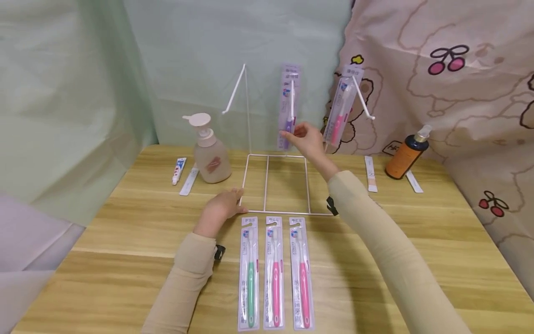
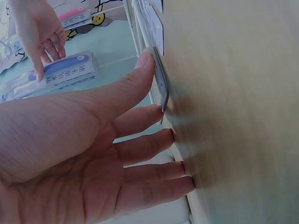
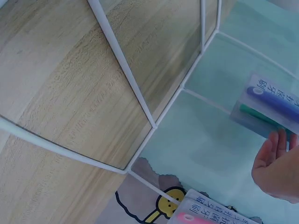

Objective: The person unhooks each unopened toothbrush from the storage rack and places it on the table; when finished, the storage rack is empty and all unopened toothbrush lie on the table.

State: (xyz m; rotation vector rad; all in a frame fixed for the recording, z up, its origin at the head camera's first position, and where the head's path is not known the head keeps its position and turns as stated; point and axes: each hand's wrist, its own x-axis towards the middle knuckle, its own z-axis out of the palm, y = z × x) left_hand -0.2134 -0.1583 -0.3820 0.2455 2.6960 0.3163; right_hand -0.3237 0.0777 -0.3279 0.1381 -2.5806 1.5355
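Note:
A white wire rack [image 1: 266, 185] with three arms stands on the table. From its middle arm hangs a packaged purple toothbrush [image 1: 288, 104]; the right wrist view shows a green toothbrush [image 3: 259, 115] in a pack behind it. My right hand [image 1: 308, 139] pinches the lower edge of the purple toothbrush's pack, thumb in front. A pink toothbrush [image 1: 340, 113] hangs in its pack on the right arm. My left hand [image 1: 223, 204] rests at the base's front left corner, its fingers [image 2: 149, 144] spread and fairly straight, tips on the table.
Three packed toothbrushes, one green [image 1: 250, 278] and two pink [image 1: 276, 278], lie in front of the rack. A pump bottle [image 1: 212, 157], small toothpaste tube [image 1: 178, 170] and white sachet [image 1: 190, 180] are at left. An orange spray bottle [image 1: 403, 157] and sachets [image 1: 370, 174] are at right.

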